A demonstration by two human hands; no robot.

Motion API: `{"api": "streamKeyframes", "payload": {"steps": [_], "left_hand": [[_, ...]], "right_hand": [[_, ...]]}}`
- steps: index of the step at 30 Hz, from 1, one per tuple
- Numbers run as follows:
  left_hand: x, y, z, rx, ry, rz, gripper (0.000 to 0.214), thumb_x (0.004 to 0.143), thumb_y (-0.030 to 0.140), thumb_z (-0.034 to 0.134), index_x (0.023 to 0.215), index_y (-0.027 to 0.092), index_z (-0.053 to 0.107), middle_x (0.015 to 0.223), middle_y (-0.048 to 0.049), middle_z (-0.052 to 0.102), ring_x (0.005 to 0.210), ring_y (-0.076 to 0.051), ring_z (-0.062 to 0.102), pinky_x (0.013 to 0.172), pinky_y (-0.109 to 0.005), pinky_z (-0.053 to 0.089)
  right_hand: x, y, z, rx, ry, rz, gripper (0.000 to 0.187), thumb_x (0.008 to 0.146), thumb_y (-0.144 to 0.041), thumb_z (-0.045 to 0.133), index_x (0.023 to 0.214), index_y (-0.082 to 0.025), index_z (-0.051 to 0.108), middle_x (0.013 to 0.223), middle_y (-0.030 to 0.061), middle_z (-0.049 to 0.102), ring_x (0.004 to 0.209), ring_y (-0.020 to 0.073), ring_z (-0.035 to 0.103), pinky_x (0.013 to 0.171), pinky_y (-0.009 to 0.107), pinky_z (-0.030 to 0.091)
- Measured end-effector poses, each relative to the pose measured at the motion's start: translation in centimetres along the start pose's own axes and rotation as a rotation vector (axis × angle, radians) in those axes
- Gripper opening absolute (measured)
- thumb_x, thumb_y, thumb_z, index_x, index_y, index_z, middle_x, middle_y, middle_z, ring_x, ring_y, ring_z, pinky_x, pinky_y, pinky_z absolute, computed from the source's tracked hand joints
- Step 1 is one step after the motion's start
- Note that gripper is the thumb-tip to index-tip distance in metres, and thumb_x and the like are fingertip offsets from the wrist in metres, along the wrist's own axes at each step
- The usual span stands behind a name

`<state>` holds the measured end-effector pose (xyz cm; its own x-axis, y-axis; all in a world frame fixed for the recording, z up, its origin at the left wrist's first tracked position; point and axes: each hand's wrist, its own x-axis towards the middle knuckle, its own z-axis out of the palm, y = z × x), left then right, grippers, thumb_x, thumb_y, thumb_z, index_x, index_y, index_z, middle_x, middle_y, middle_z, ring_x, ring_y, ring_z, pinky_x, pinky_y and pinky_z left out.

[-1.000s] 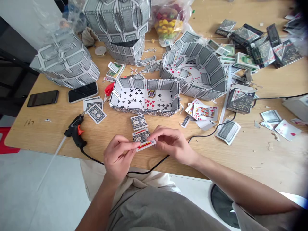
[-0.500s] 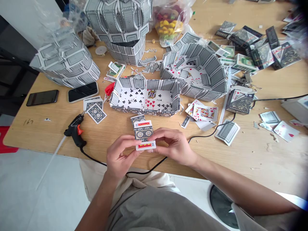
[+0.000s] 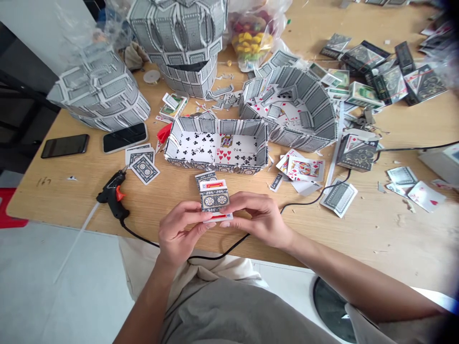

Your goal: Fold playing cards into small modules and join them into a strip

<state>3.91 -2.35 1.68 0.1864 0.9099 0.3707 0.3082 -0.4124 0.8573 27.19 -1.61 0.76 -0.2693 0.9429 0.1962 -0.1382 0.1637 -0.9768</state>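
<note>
Between both hands is a folded playing card (image 3: 214,198), its dark patterned back showing in the middle and red-and-white edges turned over at top and bottom. My left hand (image 3: 181,231) pinches its lower left edge with thumb and fingers. My right hand (image 3: 260,220) grips the lower right side the same way. Just behind the folded card, another dark-backed card (image 3: 205,177) lies partly covered on the table. Farther back stands a rectangular tray made of playing cards (image 3: 217,169), its floor lined with card faces.
A hot glue gun (image 3: 114,193) lies on the left near loose cards (image 3: 144,168) and two phones (image 3: 125,137). Woven card baskets (image 3: 100,91) stand behind. A curved card tray (image 3: 304,136) holds scraps. A black cable (image 3: 229,248) crosses the table's front; card boxes (image 3: 356,150) lie right.
The folded card has tilted slightly, so less of its lower red-and-white edge shows. Both hands keep their hold in nearly the same place.
</note>
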Motion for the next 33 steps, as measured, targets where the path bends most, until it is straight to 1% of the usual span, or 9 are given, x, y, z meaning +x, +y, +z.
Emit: {"api": "streamKeyframes", "payload": {"steps": [5, 9, 13, 17, 21, 24, 26, 29, 33], "left_hand": [[-0.5, -0.3, 0.5, -0.109, 0.015, -0.065, 0.025, 0.088, 0.013, 0.084, 0.107, 0.031, 0.083, 0.108, -0.0048, 0.078, 0.098, -0.021, 0.075, 0.083, -0.032, 0.064], [-0.4, 0.0, 0.4, -0.213, -0.012, -0.186, 0.027, 0.086, 0.026, 0.088, 0.111, 0.023, 0.08, 0.112, -0.0095, 0.073, 0.103, -0.024, 0.073, 0.086, -0.033, 0.063], [0.6, 1.0, 0.6, -0.295, 0.058, -0.329, 0.02, 0.093, 0.033, 0.08, 0.106, 0.02, 0.072, 0.098, -0.0059, 0.073, 0.089, -0.018, 0.073, 0.08, -0.028, 0.061], [1.6, 1.6, 0.8, -0.271, 0.122, -0.483, 0.028, 0.086, 0.027, 0.088, 0.098, 0.021, 0.063, 0.086, 0.0008, 0.072, 0.076, -0.013, 0.072, 0.071, -0.02, 0.058], [1.4, 1.5, 0.9, -0.26, 0.059, -0.53, 0.033, 0.086, 0.028, 0.088, 0.106, 0.021, 0.063, 0.082, 0.0018, 0.071, 0.077, -0.013, 0.072, 0.072, -0.02, 0.058], [0.9, 1.3, 0.9, -0.25, -0.045, -0.54, 0.025, 0.09, 0.031, 0.085, 0.098, 0.019, 0.065, 0.094, -0.0022, 0.074, 0.085, -0.015, 0.073, 0.077, -0.023, 0.059], [0.6, 1.2, 1.0, -0.242, -0.107, -0.547, 0.022, 0.092, 0.033, 0.083, 0.093, 0.019, 0.066, 0.1, -0.004, 0.074, 0.088, -0.016, 0.073, 0.079, -0.023, 0.059], [0.5, 1.1, 1.1, -0.232, -0.142, -0.56, 0.02, 0.094, 0.034, 0.081, 0.095, 0.019, 0.068, 0.095, -0.0025, 0.073, 0.085, -0.015, 0.071, 0.077, -0.023, 0.058], [0.4, 1.0, 1.2, -0.224, -0.152, -0.566, 0.017, 0.095, 0.034, 0.08, 0.097, 0.02, 0.07, 0.087, 0.0003, 0.07, 0.079, -0.013, 0.067, 0.073, -0.021, 0.055]], "right_hand": [[0.0, -0.2, 0.2, 0.007, 0.037, 0.019, 0.025, 0.082, -0.032, 0.094, 0.105, -0.025, 0.086, 0.099, 0.0083, 0.084, 0.09, 0.0226, 0.078, 0.084, 0.037, 0.065], [0.1, -0.4, 0.2, -0.016, 0.025, 0.013, 0.029, 0.082, -0.03, 0.095, 0.108, -0.024, 0.086, 0.101, 0.0081, 0.084, 0.09, 0.0218, 0.078, 0.083, 0.035, 0.065], [0.2, -0.5, 0.2, -0.064, -0.019, -0.031, 0.028, 0.084, -0.029, 0.093, 0.11, -0.025, 0.084, 0.102, 0.0074, 0.084, 0.093, 0.022, 0.078, 0.087, 0.036, 0.064], [0.2, -0.8, 0.3, -0.097, -0.086, 0.001, 0.029, 0.085, -0.031, 0.092, 0.11, -0.022, 0.08, 0.104, 0.008, 0.082, 0.093, 0.0217, 0.077, 0.086, 0.035, 0.064], [0.0, -0.7, 0.4, 0.036, 0.024, 0.109, 0.039, 0.093, -0.031, 0.085, 0.127, -0.024, 0.067, 0.116, 0.0078, 0.079, 0.097, 0.0195, 0.077, 0.087, 0.032, 0.066], [-0.1, -0.2, 0.4, 0.024, 0.058, 0.134, 0.051, 0.099, -0.03, 0.079, 0.145, -0.027, 0.058, 0.117, 0.0067, 0.079, 0.097, 0.0182, 0.078, 0.086, 0.03, 0.065], [-0.2, 0.1, 0.4, -0.045, 0.057, 0.128, 0.047, 0.099, -0.031, 0.078, 0.144, -0.025, 0.064, 0.116, 0.007, 0.08, 0.094, 0.0183, 0.078, 0.084, 0.029, 0.065], [-0.2, 0.3, 0.3, -0.079, 0.067, 0.126, 0.032, 0.099, -0.031, 0.077, 0.131, -0.024, 0.075, 0.117, 0.007, 0.081, 0.092, 0.0183, 0.078, 0.082, 0.029, 0.065], [-0.2, 0.5, 0.3, -0.087, 0.084, 0.149, 0.034, 0.098, -0.032, 0.079, 0.131, -0.024, 0.077, 0.113, 0.0067, 0.082, 0.085, 0.0175, 0.077, 0.076, 0.029, 0.065]]}}
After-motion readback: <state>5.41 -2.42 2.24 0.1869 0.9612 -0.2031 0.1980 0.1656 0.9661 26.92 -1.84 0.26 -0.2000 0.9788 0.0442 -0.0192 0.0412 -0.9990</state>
